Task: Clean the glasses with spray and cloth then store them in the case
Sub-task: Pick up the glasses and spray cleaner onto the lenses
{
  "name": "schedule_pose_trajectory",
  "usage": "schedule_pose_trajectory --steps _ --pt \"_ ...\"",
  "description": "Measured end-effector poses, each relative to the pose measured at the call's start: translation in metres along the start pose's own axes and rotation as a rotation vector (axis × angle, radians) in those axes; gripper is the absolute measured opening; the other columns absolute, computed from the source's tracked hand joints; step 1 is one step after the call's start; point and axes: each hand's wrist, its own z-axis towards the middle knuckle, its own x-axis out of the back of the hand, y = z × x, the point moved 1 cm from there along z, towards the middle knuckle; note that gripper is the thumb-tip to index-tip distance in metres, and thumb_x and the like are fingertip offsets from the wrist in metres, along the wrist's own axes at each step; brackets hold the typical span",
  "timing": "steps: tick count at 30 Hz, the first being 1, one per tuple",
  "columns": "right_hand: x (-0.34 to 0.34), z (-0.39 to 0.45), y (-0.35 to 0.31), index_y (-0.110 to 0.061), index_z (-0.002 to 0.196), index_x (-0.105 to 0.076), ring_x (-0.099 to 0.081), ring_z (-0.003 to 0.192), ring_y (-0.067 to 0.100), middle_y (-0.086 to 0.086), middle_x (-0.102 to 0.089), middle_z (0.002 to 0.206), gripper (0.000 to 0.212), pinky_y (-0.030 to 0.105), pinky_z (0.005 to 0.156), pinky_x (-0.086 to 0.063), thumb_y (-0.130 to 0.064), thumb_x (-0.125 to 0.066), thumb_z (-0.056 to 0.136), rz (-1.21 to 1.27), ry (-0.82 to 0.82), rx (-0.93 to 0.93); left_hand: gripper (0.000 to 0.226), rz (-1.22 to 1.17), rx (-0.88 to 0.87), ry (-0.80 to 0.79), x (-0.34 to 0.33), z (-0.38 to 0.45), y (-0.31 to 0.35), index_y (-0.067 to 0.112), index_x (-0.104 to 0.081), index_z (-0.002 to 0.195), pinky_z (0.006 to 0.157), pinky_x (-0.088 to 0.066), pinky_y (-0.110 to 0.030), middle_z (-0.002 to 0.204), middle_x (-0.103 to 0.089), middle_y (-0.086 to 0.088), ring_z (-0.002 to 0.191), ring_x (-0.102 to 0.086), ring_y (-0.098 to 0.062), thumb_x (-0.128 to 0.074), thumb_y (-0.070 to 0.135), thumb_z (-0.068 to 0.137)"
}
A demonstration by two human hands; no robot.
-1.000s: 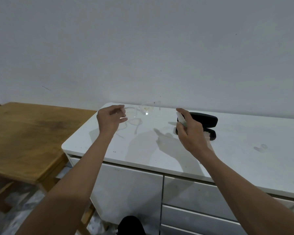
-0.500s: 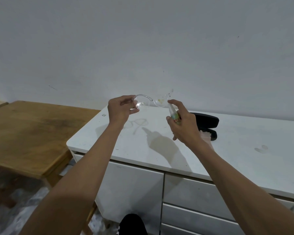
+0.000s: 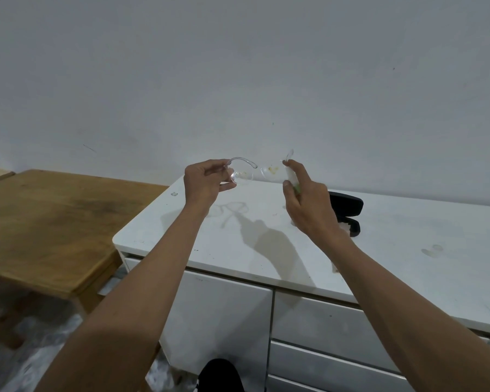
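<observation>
Our left hand (image 3: 207,181) pinches the clear glasses (image 3: 253,172) by 1 temple; our right hand (image 3: 309,206) grips the spray bottle (image 3: 292,179) just beside the lens. The case (image 3: 348,210) lies behind our right hand. We think a crooked nozzle could mist fingers — not glass.

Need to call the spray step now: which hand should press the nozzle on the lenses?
Right. The right hand already grips the spray bottle, index finger on top, beside the glasses. The left hand is busy holding them.
</observation>
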Motion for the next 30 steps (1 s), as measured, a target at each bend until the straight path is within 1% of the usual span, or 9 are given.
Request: schedule_pose_trajectory --steps 2,6,10,14,16,18,21,27,30 --pt "-0.001 0.002 -0.003 -0.026 0.143 -0.045 -0.055 0.056 0.031 0.005 -0.051 0.054 0.040 0.042 0.057 -0.048 -0.020 -0.044 0.104 -0.050 0.031 0.039 0.021 -0.004 -0.001 -0.003 -0.001 -0.001 0.002 -0.005 -0.075 0.103 0.070 -0.063 -0.038 0.086 -0.073 -0.018 0.068 -0.068 -0.028 -0.074 -0.009 0.082" --pt "-0.004 0.006 -0.004 -0.024 0.141 -0.042 -0.058 0.061 0.037 0.009 -0.056 0.063 0.036 0.046 0.060 -0.049 -0.023 -0.042 0.105 -0.111 0.079 0.120 0.021 0.001 -0.012 -0.003 -0.002 0.000 0.005 -0.007 -0.074 0.104 0.068 -0.064 -0.036 0.080 -0.074 -0.013 0.064 -0.069 -0.025 -0.074 -0.009 0.083" --pt "-0.005 0.009 -0.002 -0.023 0.148 -0.039 -0.055 0.068 0.037 0.011 -0.057 0.075 0.041 0.041 0.061 -0.043 -0.025 -0.042 0.107 -0.204 0.103 0.158 0.021 -0.005 -0.017 -0.001 -0.001 0.000 0.008 -0.006 -0.075 0.103 0.067 -0.063 -0.035 0.078 -0.075 -0.010 0.063 -0.069 -0.024 -0.075 -0.008 0.082" --pt "-0.006 0.008 -0.003 -0.026 0.148 -0.041 -0.057 0.068 0.038 0.010 -0.059 0.082 0.043 0.043 0.061 -0.049 -0.027 -0.042 0.106 -0.268 0.128 0.150 0.021 -0.018 -0.022 0.000 -0.002 -0.001 0.009 -0.007 -0.075 0.103 0.068 -0.064 -0.037 0.081 -0.076 -0.012 0.063 -0.068 -0.025 -0.075 -0.009 0.082" --pt "-0.007 0.009 -0.003 -0.025 0.147 -0.042 -0.058 0.069 0.038 0.010 -0.060 0.080 0.042 0.046 0.063 -0.052 -0.026 -0.041 0.105 -0.250 0.117 0.145 0.020 -0.024 -0.021 0.000 -0.004 -0.003 0.009 -0.006 -0.075 0.101 0.069 -0.064 -0.037 0.085 -0.075 -0.015 0.064 -0.067 -0.027 -0.076 -0.009 0.081" --pt "-0.008 0.010 -0.003 -0.024 0.145 -0.043 -0.058 0.068 0.037 0.011 -0.061 0.077 0.040 0.048 0.064 -0.052 -0.025 -0.040 0.105 -0.232 0.105 0.140 0.017 -0.024 -0.022 -0.008 -0.006 -0.004 0.009 -0.004 -0.076 0.097 0.069 -0.064 -0.038 0.081 -0.073 -0.017 0.065 -0.066 -0.029 -0.077 -0.008 0.081" --pt "-0.011 0.011 -0.003 -0.021 0.145 -0.043 -0.057 0.065 0.036 0.011 -0.060 0.072 0.040 0.046 0.062 -0.051 -0.023 -0.040 0.105 -0.218 0.111 0.138 0.014 -0.022 -0.022 -0.017 -0.008 -0.006 0.009 0.000 -0.077 0.093 0.069 -0.064 -0.037 0.074 -0.071 -0.015 0.066 -0.065 -0.030 -0.077 -0.008 0.081" --pt "-0.014 0.013 -0.002 -0.020 0.144 -0.044 -0.055 0.062 0.037 0.012 -0.059 0.070 0.040 0.044 0.059 -0.049 -0.021 -0.040 0.105 -0.206 0.132 0.127 0.014 -0.032 -0.013 -0.026 -0.010 -0.007 0.010 0.003 -0.077 0.090 0.069 -0.063 -0.038 0.073 -0.071 -0.015 0.065 -0.065 -0.030 -0.076 -0.008 0.081" --pt "-0.014 0.014 -0.002 -0.019 0.141 -0.045 -0.055 0.060 0.038 0.012 -0.059 0.067 0.036 0.045 0.057 -0.050 -0.019 -0.040 0.105 -0.192 0.139 0.116 0.014 -0.031 -0.006 -0.024 -0.010 -0.007 0.010 0.003 -0.077 0.090 0.069 -0.063 -0.038 0.072 -0.072 -0.014 0.064 -0.066 -0.029 -0.077 -0.008 0.081"
